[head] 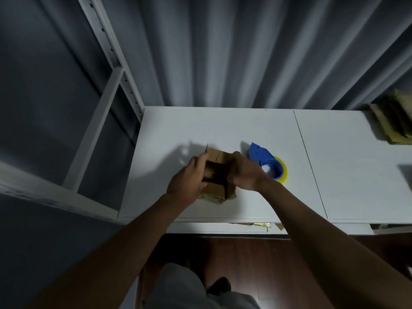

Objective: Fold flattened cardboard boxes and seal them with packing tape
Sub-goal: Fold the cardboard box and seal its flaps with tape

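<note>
Gripping the small cardboard box (217,172) near the worktop (245,128) front edge, left hand (187,179) and right hand (244,172) have fingers clamped on opposite sides; flaps should be squared flush before reaching the tape dispenser (267,162) just beside.

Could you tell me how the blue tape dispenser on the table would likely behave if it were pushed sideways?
The tape dispenser lies flat on its side on the table, so it would probably slide, not roll. Its hard plastic body looks rigid. It seems fairly light, though that is uncertain.
</note>
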